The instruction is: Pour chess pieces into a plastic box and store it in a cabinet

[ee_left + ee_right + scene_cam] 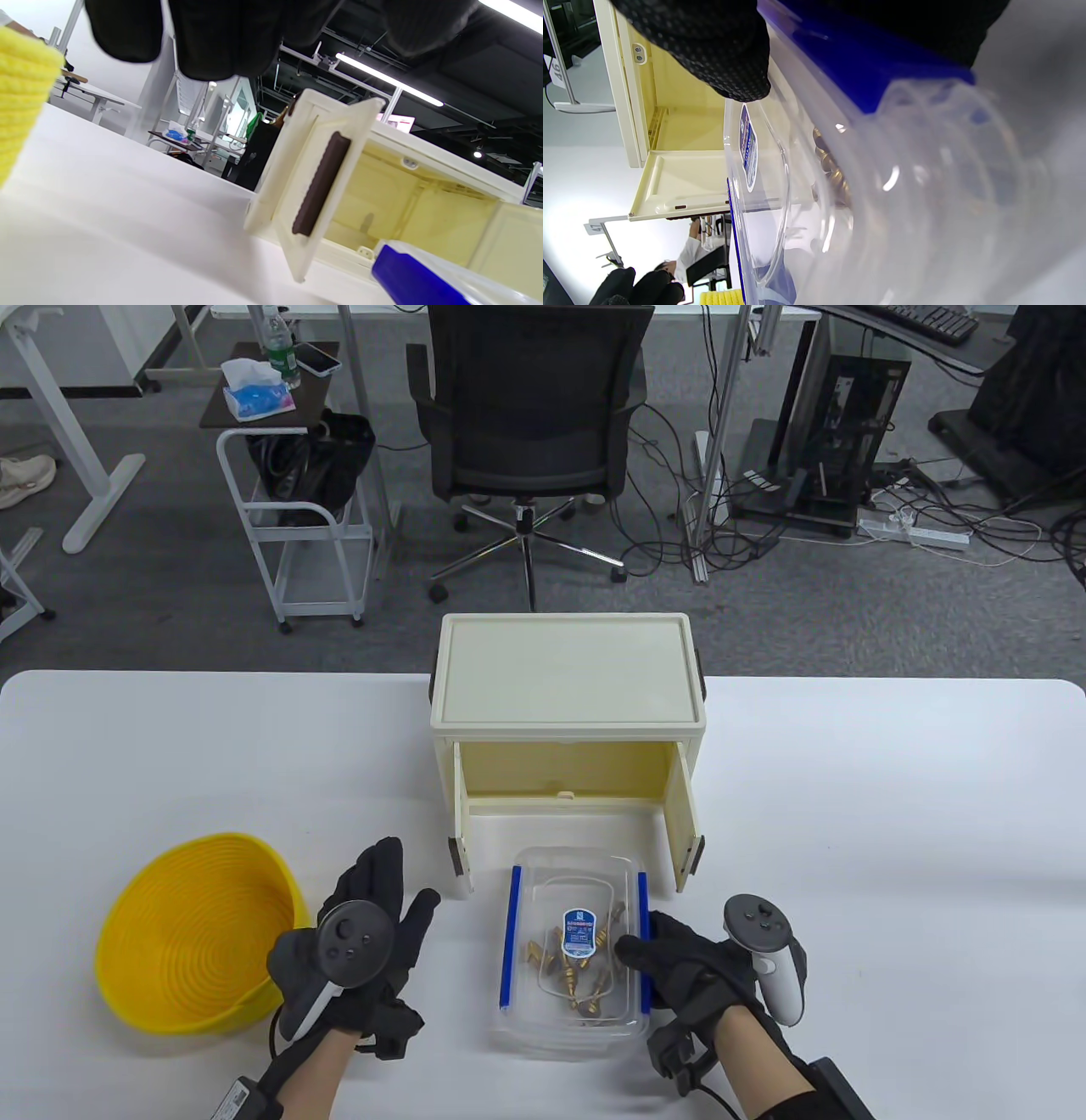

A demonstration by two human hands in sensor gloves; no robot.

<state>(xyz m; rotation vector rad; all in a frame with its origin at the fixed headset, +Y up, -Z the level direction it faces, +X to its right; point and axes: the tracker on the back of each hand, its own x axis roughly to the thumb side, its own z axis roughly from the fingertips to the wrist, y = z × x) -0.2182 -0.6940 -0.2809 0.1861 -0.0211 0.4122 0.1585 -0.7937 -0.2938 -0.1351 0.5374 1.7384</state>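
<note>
A clear plastic box (573,959) with a lid and blue side clips sits on the table in front of the cabinet. Golden chess pieces (564,963) lie inside it. My right hand (679,967) grips the box's right side, thumb on the lid and fingers over the right blue clip (865,55). The pieces show through the wall in the right wrist view (831,169). My left hand (382,899) rests open on the table, apart from the box's left side. The cream cabinet (568,712) stands behind the box with both doors open and its inside bare.
A yellow bowl (199,933) sits left of my left hand. The cabinet's left door (314,182) and right door (685,823) swing out toward the box. An office chair (530,432) and a cart stand beyond the table's far edge.
</note>
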